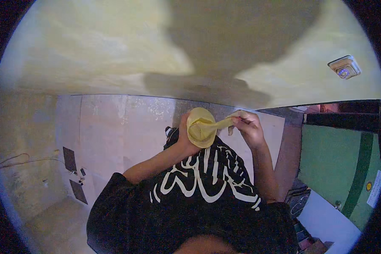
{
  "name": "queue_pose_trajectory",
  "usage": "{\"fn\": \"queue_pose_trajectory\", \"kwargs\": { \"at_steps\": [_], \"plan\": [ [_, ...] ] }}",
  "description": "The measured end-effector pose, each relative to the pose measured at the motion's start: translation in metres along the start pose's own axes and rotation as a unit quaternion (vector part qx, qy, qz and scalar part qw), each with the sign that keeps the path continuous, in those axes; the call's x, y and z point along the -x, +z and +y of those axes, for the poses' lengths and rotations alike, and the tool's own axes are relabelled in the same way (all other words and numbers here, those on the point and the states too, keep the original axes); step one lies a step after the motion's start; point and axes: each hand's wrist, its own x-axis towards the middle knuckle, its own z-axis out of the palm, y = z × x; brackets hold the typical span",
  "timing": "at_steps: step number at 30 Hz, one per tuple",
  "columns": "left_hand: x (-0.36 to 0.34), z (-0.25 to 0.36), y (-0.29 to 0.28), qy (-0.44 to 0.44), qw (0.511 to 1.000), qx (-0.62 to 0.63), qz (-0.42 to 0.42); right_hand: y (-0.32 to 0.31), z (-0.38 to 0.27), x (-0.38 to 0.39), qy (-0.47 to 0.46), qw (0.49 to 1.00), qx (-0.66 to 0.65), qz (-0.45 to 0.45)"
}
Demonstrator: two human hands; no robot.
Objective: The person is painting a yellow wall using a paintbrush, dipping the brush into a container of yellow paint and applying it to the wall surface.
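My left hand [185, 134] is closed round a pale yellow round object [200, 139], seen from its top, with a rim and folded yellow material inside; whether it is a roll or a container is unclear. A yellow strip [219, 124] reaches from it to the right, where the fingers of my right hand [245, 127] are pinched on it. A short loose piece hangs below those fingers. Both hands are in front of my black shirt with white lettering.
A pale mottled wall [106, 46] with shadows fills the top, carrying a square fitting [344, 67] at right. Pinkish panels [101, 127] lie beyond my hands. Cables [23, 156] run at left. At right are a green door [326, 156] and stacked dark items [296, 201].
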Motion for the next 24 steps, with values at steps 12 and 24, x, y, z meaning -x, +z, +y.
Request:
{"fn": "queue_pose_trajectory", "kwargs": {
  "at_steps": [12, 24],
  "plan": [
    [-0.006, 0.011, 0.001, 0.052, 0.994, -0.092, -0.041, 0.036, -0.051, 0.013, -0.080, 0.978, 0.171, 0.083],
    [-0.016, 0.018, -0.011, -0.204, 0.848, 0.488, -0.045, 0.039, -0.049, 0.018, -0.073, 0.977, 0.136, 0.145]
  ]
}}
